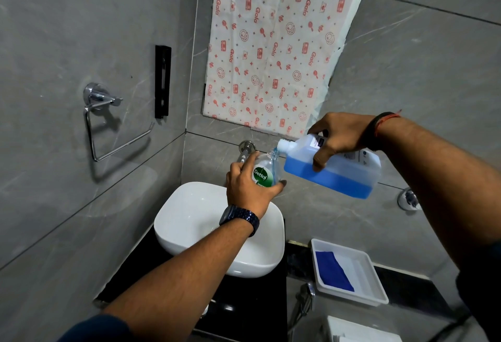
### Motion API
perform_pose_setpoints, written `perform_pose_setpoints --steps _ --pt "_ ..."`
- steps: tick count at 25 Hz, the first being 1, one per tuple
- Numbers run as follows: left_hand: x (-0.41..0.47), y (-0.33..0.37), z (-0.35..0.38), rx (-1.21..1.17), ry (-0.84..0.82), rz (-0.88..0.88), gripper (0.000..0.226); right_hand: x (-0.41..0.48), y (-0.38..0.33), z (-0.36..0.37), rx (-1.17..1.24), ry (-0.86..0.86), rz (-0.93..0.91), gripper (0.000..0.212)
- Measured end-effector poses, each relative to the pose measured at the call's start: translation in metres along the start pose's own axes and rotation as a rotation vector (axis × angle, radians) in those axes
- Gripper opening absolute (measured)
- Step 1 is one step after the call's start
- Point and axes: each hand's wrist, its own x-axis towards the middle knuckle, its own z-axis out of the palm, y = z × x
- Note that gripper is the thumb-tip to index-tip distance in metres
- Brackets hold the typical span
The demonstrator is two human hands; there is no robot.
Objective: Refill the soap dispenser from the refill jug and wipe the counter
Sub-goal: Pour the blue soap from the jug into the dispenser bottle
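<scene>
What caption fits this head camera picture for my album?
The right hand tips the refill jug, pouring blue soap into the soap bottle that the left hand holds near the sink.

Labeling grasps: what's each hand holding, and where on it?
Left hand grips the soap dispenser around its body. Right hand grips the refill jug across its upper body near the neck, tilted to pour.
</scene>
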Motion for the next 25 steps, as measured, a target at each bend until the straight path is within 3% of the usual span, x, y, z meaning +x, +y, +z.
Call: perform_pose_setpoints --steps 12,25 --pt "0.0000 0.0002 -0.0001 -0.002 0.009 0.006 0.087 -0.0011 -0.0014 -0.0014 -0.022 0.004 -0.006 0.046" --pt "-0.0004 0.0005 -0.0003 0.001 0.004 0.002 0.088 -0.0033 -0.0033 -0.0015 0.002 -0.014 0.001 0.060"
